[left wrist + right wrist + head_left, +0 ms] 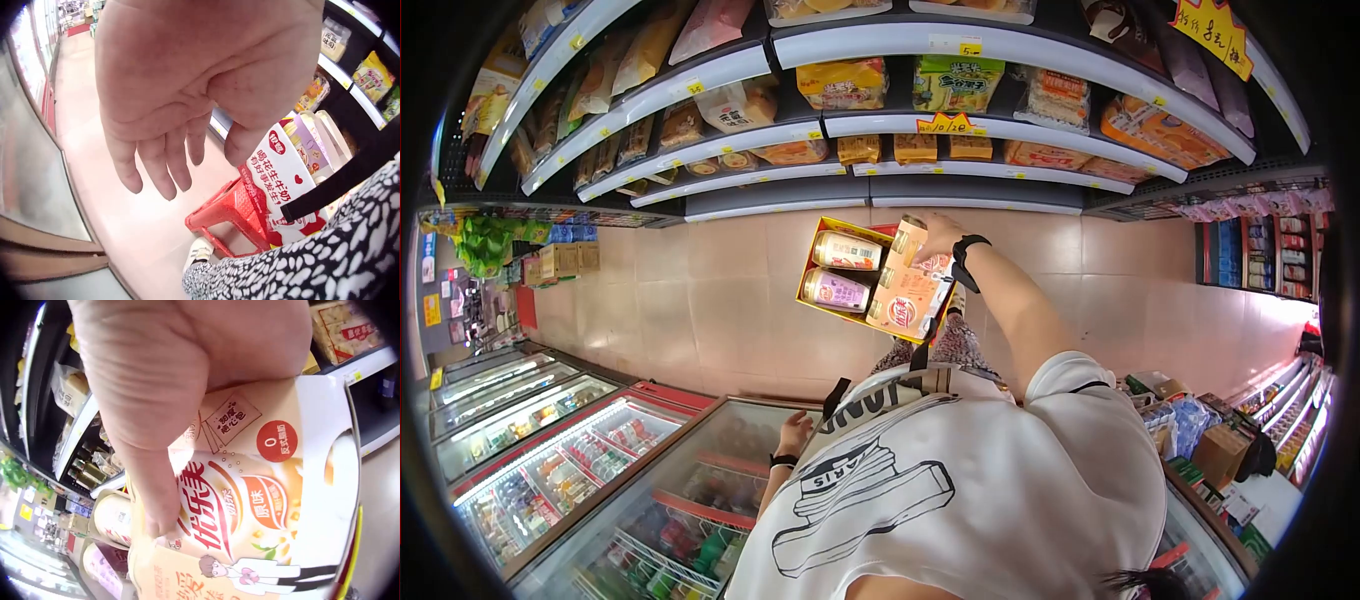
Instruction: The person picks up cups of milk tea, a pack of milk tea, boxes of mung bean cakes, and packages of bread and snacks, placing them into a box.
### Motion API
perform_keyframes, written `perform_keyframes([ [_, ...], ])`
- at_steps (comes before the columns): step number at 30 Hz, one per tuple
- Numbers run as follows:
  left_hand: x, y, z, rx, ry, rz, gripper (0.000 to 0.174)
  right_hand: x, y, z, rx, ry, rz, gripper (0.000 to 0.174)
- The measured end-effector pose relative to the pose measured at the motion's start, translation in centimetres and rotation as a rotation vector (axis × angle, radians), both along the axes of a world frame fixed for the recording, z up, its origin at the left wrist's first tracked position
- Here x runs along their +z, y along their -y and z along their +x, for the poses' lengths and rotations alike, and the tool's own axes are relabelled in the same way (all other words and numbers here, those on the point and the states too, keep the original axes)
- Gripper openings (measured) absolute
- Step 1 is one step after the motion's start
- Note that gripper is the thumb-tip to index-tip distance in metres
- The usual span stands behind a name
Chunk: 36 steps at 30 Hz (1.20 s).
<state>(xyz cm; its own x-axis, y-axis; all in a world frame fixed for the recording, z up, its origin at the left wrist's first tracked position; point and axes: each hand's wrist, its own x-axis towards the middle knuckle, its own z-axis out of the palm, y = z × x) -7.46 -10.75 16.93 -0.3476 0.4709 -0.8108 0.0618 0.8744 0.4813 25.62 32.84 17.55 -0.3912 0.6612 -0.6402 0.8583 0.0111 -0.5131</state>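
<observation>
My right hand (940, 238) holds an orange milk tea carton (900, 305) by its far part, the thumb lying across its printed face in the right wrist view. The carton sits in the right part of a red and yellow box (808, 268). Beside it in the box lie a white container (847, 250) and a purple one (837, 290). In the left wrist view, the box's white printed side (265, 181) shows above a red stool (234, 212). My left hand (194, 81) hangs with loose fingers and holds nothing, over by the freezer in the head view.
Shelves with packaged bread and snacks (958, 82) curve along the front. A glass-topped chest freezer (745, 425) stands close behind on the left. Cartons and bags (1220, 455) are piled at the back right. Tiled floor (740, 290) runs between shelves and freezers.
</observation>
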Motion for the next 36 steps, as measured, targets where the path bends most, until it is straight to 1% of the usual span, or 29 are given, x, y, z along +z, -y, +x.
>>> perform_keyframes([
  [1, 0.3, -0.1, 0.8, 0.081, 0.027, -0.039, 0.046, 0.2, 0.0, 0.3, -0.007, -0.067, -0.044, 0.084],
  [2, 0.2, -0.4, 1.1, 0.084, 0.03, -0.036, 0.046, 0.4, 0.0, 0.6, -0.014, -0.135, -0.088, 0.078],
  [3, 0.3, -0.8, 1.4, 0.087, 0.064, -0.066, 0.047, -0.6, 0.1, 0.9, -0.011, -0.133, -0.084, 0.078],
  [5, -0.2, -1.4, 1.4, 0.088, 0.098, -0.091, 0.047, -1.4, 0.5, 1.1, -0.003, -0.22, 0.05, 0.067],
  [6, -0.7, -2.0, 1.4, 0.057, 0.085, -0.047, 0.048, -1.7, 0.4, 1.5, -0.005, -0.22, 0.056, 0.067],
  [8, -1.3, -3.6, 1.2, -0.012, 0.06, 0.044, 0.049, 2.4, 1.1, 1.9, -0.061, -0.218, -0.108, 0.068],
  [9, -1.5, -4.7, 0.9, -0.088, 0.001, -0.038, 0.049, -0.5, 1.4, 2.3, -0.064, -0.223, -0.029, 0.073],
  [10, -1.7, -5.7, 0.7, -0.1, 0.003, -0.019, 0.049, 1.7, 2.7, 2.5, -0.079, -0.3, 0.163, 0.075],
  [12, -2.2, -7.5, 0.4, -0.145, 0.002, 0.033, 0.049, 3.0, 3.9, 3.0, -0.132, -0.4, 0.115, 0.073],
  [13, -2.7, -8.3, 0.1, -0.166, -0.001, 0.03, 0.049, 2.1, 4.3, 3.4, -0.119, -0.346, 0.107, 0.081],
  [14, -3.3, -9.0, -0.2, -0.186, -0.004, 0.046, 0.05, 2.5, 4.6, 3.4, -0.106, -0.292, 0.098, 0.089],
  [16, -4.1, -10.3, -0.6, -0.194, -0.002, 0.045, 0.05, 3.3, 5.7, 4.0, -0.132, -0.261, 0.094, 0.086],
  [18, -4.1, -11.5, -1.0, -0.288, -0.031, 0.044, 0.049, 3.6, 6.9, 4.3, -0.138, -0.334, 0.21, 0.085],
  [19, -5.1, -11.7, -1.4, -0.303, -0.043, 0.076, 0.047, 4.3, 7.6, 4.5, -0.15, -0.328, 0.241, 0.085],
  [20, -3.6, -12.6, -1.1, -0.376, -0.078, 0.054, 0.048, 5.2, 8.3, 4.6, -0.206, -0.378, 0.27, 0.084],
  [21, -5.2, -12.5, -2.0, -0.378, -0.011, 0.104, 0.048, 6.3, 8.6, 4.9, -0.26, -0.428, 0.298, 0.083],
  [22, -7.2, -12.1, -2.7, -0.274, 0.067, 0.09, 0.048, 7.7, 8.7, 5.3, -0.271, -0.419, 0.327, 0.083],
  [24, -6.1, -12.9, -2.4, -0.297, 0.053, 0.009, 0.048, 11.3, 9.5, 6.3, -0.442, -0.579, 0.371, 0.079],
  [25, -9.4, -12.5, -4.2, -0.301, 0.204, 0.069, 0.049, 13.4, 9.6, 7.1, -0.476, -0.496, 0.316, 0.079],
  [26, -12.3, -12.5, -6.0, -0.307, 0.356, 0.125, 0.05, 13.9, 9.6, 8.1, -0.49, -0.491, 0.339, 0.079],
  [27, -10.0, -13.9, -5.3, -0.303, 0.278, 0.048, 0.051, 14.3, 9.8, 9.2, -0.557, -0.649, 0.426, 0.077],
  [28, -5.9, -15.2, -4.3, -0.296, 0.197, -0.029, 0.052, 14.8, 9.9, 10.1, -0.617, -0.807, 0.514, 0.076],
  [29, -0.9, -17.3, -2.7, -0.35, 0.115, -0.09, 0.056, 16.0, 10.2, 10.7, -0.627, -0.803, 0.535, 0.076],
  [30, -0.3, -18.9, -2.5, -0.367, 0.117, -0.078, 0.056, 18.1, 10.6, 11.1, -0.691, -0.943, 0.552, 0.076],
  [31, 0.0, -20.1, -2.5, -0.323, 0.214, 0.017, 0.056, 20.2, 11.2, 11.2, -0.75, -1.087, 0.566, 0.076],
  [32, 0.9, -21.4, -2.3, -0.277, 0.31, 0.109, 0.056, 21.8, 11.9, 11.1, -0.822, -1.116, 0.542, 0.078],
  [33, 1.7, -23.0, -1.8, -0.289, 0.414, 0.214, 0.058, 22.8, 12.5, 10.9, -0.85, -1.16, 0.546, 0.078],
  [34, 3.4, -25.0, -0.5, -0.301, 0.517, 0.319, 0.06, 23.5, 12.9, 10.6, -0.877, -1.205, 0.549, 0.078],
  [36, 8.7, -28.6, 2.8, -0.31, 0.798, 0.477, 0.066, 24.5, 14.2, 9.4, -0.893, -1.254, 0.562, 0.078],
])
